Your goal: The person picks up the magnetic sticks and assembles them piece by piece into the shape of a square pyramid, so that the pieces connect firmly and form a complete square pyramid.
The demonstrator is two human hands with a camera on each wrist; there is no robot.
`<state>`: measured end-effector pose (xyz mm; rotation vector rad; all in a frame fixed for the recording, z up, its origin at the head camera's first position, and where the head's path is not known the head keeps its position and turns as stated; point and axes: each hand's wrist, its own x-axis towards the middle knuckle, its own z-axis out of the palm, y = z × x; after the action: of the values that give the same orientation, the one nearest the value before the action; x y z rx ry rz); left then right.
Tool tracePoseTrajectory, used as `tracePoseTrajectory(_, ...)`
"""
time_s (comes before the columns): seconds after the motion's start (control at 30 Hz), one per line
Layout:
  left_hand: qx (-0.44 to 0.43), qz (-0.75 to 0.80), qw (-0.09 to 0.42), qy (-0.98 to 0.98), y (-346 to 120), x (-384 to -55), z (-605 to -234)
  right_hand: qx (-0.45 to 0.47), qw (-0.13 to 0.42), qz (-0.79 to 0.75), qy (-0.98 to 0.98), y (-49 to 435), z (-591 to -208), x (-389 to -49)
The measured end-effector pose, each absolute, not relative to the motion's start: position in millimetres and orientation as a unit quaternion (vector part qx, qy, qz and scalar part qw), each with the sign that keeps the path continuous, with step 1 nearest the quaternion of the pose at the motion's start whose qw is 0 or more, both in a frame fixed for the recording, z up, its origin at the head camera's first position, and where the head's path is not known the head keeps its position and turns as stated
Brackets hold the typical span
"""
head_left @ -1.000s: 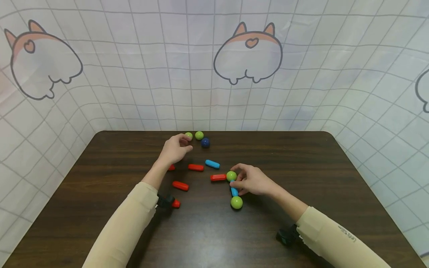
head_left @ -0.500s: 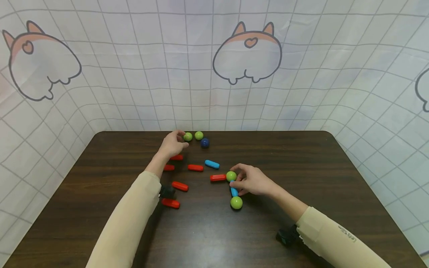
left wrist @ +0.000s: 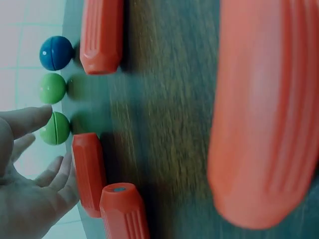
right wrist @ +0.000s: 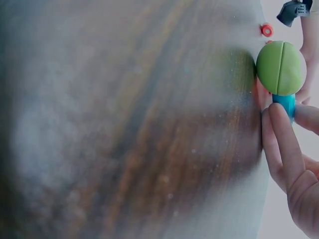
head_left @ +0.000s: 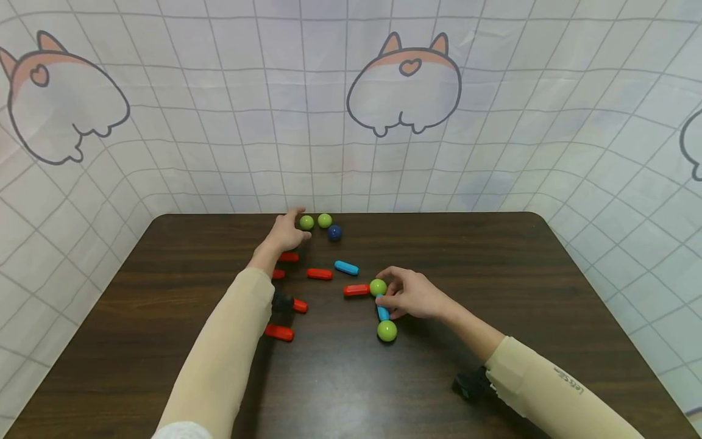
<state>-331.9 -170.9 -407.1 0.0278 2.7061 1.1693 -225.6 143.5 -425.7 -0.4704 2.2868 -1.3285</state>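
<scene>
My left hand reaches to the table's far edge with fingers spread. Its thumb and fingers lie around a green ball without a visible grip; in the left wrist view a gap shows between the palm and that ball. Beside it sit a second green ball and a dark blue ball. My right hand pinches a light blue rod. One green ball is at the rod's far end, another at its near end. A red rod touches the far ball.
A loose light blue rod and a red rod lie mid-table. More red rods lie beneath and beside the left forearm, partly hidden. A patterned white curtain stands behind the dark wooden table.
My left hand first drew back left from the green ball, then its fingers spread and extended toward the far edge. The right hand stays on the light blue rod.
</scene>
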Motion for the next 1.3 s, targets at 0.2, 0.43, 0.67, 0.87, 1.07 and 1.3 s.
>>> tracePoseTrajectory(0.2,0.039,0.366,0.096,0.925,-173.9,-331.5,-407.3,-0.172,0.228,-0.482,0.828,143.5,-425.6,-225.6)
tracePoseTrajectory(0.43,0.034,0.353,0.093,0.93,-179.3,-326.6,-408.8,-0.166,0.227,-0.479,0.831,143.8,-426.8,-224.8)
tracePoseTrajectory(0.67,0.031,0.361,0.109,0.925,-182.7,-325.2,-408.5,-0.176,0.22,-0.477,0.832,143.9,-423.6,-222.8)
tracePoseTrajectory(0.87,0.046,0.381,0.107,0.917,-181.5,-323.4,-407.9,-0.176,0.221,-0.478,0.831,145.2,-423.8,-223.9)
tracePoseTrajectory(1.07,0.064,0.418,0.086,0.902,-180.0,-317.5,-405.1,-0.181,0.222,-0.482,0.828,145.5,-424.7,-225.0)
tracePoseTrajectory(1.3,0.086,0.455,0.081,0.883,-178.1,-303.5,-405.0,-0.182,0.221,-0.481,0.829,144.3,-425.1,-224.4)
